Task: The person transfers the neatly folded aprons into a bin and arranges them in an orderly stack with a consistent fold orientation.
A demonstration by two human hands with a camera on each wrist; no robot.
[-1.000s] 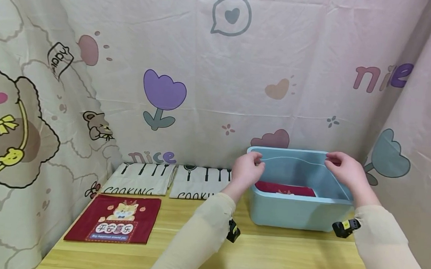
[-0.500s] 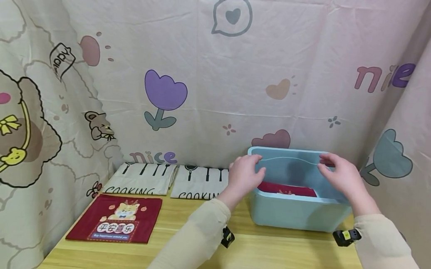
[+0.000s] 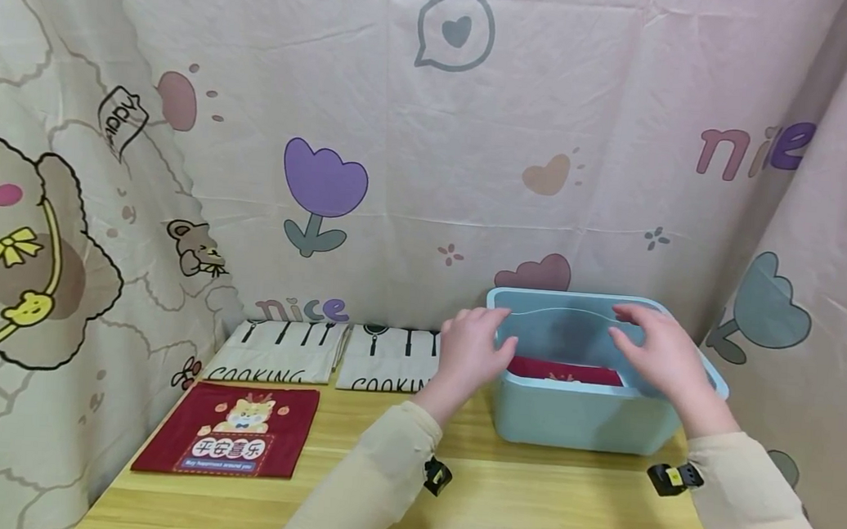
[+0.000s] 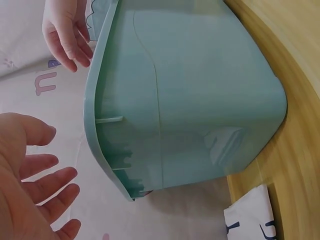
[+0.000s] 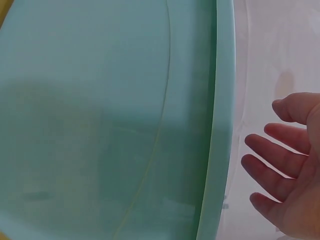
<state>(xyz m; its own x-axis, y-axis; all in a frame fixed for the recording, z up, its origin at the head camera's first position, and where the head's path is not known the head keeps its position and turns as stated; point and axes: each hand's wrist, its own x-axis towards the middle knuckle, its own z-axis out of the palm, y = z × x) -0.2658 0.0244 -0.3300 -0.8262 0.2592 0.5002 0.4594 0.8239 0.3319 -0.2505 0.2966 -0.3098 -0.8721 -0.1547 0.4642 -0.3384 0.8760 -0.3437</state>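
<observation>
Pale-blue rectangular plastic bin [image 3: 585,419] with rounded corners: upright on the light wood-grain desk [image 3: 525,501], right of centre in the head frame. Left to right:

Lower left: dark-red rectangular fabric piece [image 3: 226,431] with cartoon animal print, lying flat. Thin cloth, by judgement; if lifted at one edge only, the rest would probably sag and crease.

Left of centre, behind it: folded white cloth with black utensil print [image 3: 269,356]. Just beside it, a second white cloth, same print [image 3: 387,368], right edge masked by the hand in the head frame. Narrow spacing; pulling one sideways could skew the other's fold.

Centre right: left grip [image 3: 473,346], a bare hand, fingers spread, holding nothing. Overlaps the bin's left end in the head frame; left wrist view shows it apart from the rim. Risk: a low return leftward could drag the second white cloth by fingers or sleeve.

Inside bin: dark-red printed cloth [image 3: 563,372], partly hidden by the near wall. Cannot tell whether it lies fully flat; a raised corner could bunch under anything laid on top.

Far right: right grip [image 3: 657,350], fingers spread, nothing held, apart from the rim in its wrist view. Risk: the black wrist camera [image 3: 676,479] catching the near rim if lowered, shifting the bin.
</observation>
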